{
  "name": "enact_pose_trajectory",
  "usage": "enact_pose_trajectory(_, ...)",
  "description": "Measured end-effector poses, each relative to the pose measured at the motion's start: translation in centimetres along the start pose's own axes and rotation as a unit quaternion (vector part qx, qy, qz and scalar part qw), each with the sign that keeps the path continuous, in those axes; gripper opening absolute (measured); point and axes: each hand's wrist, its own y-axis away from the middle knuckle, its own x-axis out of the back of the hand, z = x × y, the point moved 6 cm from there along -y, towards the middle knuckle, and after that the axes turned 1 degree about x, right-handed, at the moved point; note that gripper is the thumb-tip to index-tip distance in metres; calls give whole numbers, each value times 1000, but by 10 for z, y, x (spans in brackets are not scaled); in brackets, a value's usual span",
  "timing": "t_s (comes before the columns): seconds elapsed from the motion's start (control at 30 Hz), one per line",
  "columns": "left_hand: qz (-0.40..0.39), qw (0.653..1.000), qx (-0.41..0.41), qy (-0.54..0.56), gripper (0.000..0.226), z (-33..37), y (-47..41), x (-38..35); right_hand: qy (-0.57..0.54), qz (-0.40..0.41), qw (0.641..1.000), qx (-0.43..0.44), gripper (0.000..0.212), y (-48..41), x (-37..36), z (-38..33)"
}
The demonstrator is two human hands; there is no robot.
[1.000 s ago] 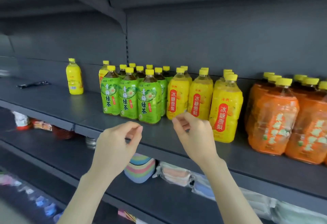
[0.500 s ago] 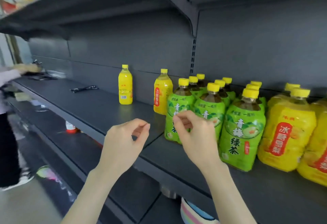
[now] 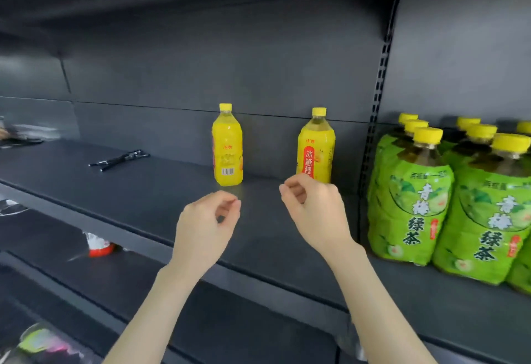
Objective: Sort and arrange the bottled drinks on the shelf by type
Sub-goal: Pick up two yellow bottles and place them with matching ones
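Two yellow bottles stand apart at the back of the dark shelf (image 3: 161,191): one (image 3: 227,148) with its barcode facing me, and one (image 3: 316,148) with a red label, its base hidden by my right hand. A block of green tea bottles (image 3: 413,191) with yellow caps fills the shelf on the right. My left hand (image 3: 205,228) hovers over the shelf front, fingers curled loosely, holding nothing. My right hand (image 3: 314,208) is raised just in front of the red-label bottle, fingers curled, also holding nothing.
A slotted upright (image 3: 376,99) splits the shelf bays beside the green bottles. A black tool (image 3: 120,159) lies on the shelf at left. Below, a red-and-white container (image 3: 99,245) sits on the lower shelf. Blurred items lie at far left.
The view has swung left: the orange and most yellow bottles have left the frame, and the two lone yellow bottles are now centred. Both hands keep the same curled pose.
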Motion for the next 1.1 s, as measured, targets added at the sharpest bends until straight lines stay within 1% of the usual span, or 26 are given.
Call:
enact_pose_trajectory(0.07, -13, 1000, 1, 27, 7, -23, -27, -4, 21, 12, 999, -21, 17, -14, -13, -2)
enact_pose_trajectory(0.13, -24, 998, 17, 59, 17, -44, -55, -15, 36, 24, 998, -46, 18, -29, -22, 1)
enact_pose_trajectory(0.2, -33, 996, 34, 74, 31, -59, -81, -29, 48, 34, 995, -79, 20, -45, -29, 10)
enact_pose_trajectory(0.3, -44, 994, 66, 74, 57, -77, -117, -53, 69, 61, 988, -123, 30, -73, -39, 34)
enact_pose_trajectory(0.37, -38, 992, 93, 78, 73, -92, -138, -68, 63, 96, 983, -140, 33, -90, -45, 52)
enact_pose_trajectory(0.43, -17, 989, 118, 82, 82, -109, -156, -79, 51, 144, 978, -144, 31, -101, -49, 67)
enact_pose_trajectory(0.5, -3, 989, 132, 73, 87, -124, -172, -88, 55, 181, 969, -157, 39, -109, -51, 77)
enact_pose_trajectory(0.57, -8, 986, 150, 69, 92, -139, -183, -97, 66, 204, 963, -166, 55, -115, -53, 85)
enact_pose_trajectory(0.63, -30, 979, 172, 108, 96, -153, -193, -108, 74, 233, 956, -165, 71, -122, -54, 91)
enact_pose_trajectory(0.7, -62, 966, 189, 166, 95, -162, -200, -119, 65, 256, 947, -184, 79, -127, -55, 100)
enact_pose_trajectory(0.77, -80, 960, 188, 194, 97, -168, -203, -126, 33, 253, 941, -221, 89, -129, -61, 111)
enact_pose_trajectory(0.83, -82, 964, 180, 177, 104, -173, -207, -127, -4, 240, 938, -251, 101, -131, -69, 121)
enact_pose_trajectory(0.9, -96, 967, 182, 149, 112, -177, -213, -129, -7, 235, 931, -280, 110, -132, -73, 125)
enact_pose_trajectory(1.0, -116, 974, 169, 98, 108, -175, -218, -131, 48, 232, 917, -321, 112, -132, -74, 121)
enact_pose_trajectory(1.1, -107, 980, 142, 86, 99, -172, -215, -132, 65, 234, 917, -317, 105, -129, -81, 107)
